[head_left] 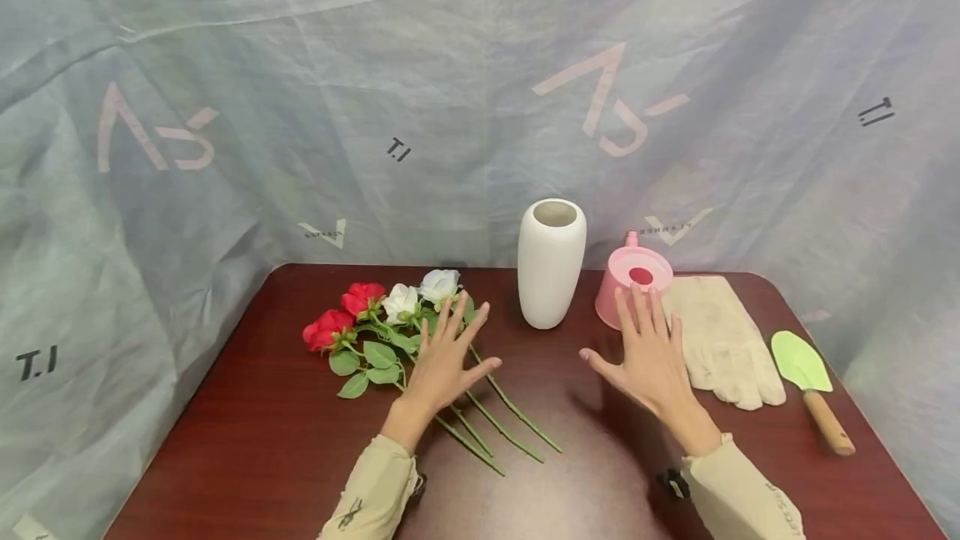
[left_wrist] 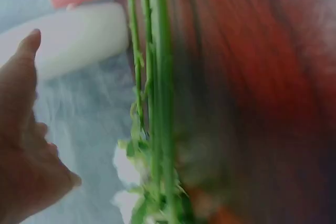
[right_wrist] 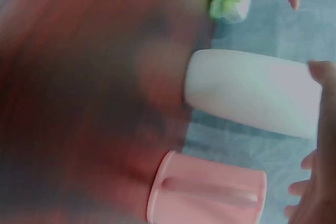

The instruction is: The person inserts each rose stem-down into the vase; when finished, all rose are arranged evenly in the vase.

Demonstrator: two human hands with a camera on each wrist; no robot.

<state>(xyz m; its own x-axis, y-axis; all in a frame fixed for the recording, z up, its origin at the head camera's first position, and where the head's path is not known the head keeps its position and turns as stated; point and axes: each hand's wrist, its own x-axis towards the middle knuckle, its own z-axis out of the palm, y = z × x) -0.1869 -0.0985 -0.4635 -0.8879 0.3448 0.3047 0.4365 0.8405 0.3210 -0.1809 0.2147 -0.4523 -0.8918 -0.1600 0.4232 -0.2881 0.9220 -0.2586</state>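
With fingers spread, my left hand (head_left: pixel 441 363) hovers over the green stems of the artificial roses; nothing is in it. Two red roses (head_left: pixel 328 330) and two white roses (head_left: pixel 401 303) lie on the table, blooms toward the back left. My right hand (head_left: pixel 651 367), also spread and holding nothing, is raised in front of a pink watering can (head_left: pixel 611 300). Between and beyond the hands a white vase (head_left: pixel 551 273) stands upright, its mouth showing no flowers. The left wrist view shows the stems (left_wrist: pixel 160 77) beside the hand; the vase (right_wrist: pixel 252 92) appears in the right wrist view.
Cream work gloves (head_left: pixel 720 336) lie flat right of the watering can. Farther right is a small trowel (head_left: pixel 802 363) with a light green blade and wooden handle. A grey fabric sheet (head_left: pixel 465 90) hangs behind the dark red wooden table (head_left: pixel 247 440).
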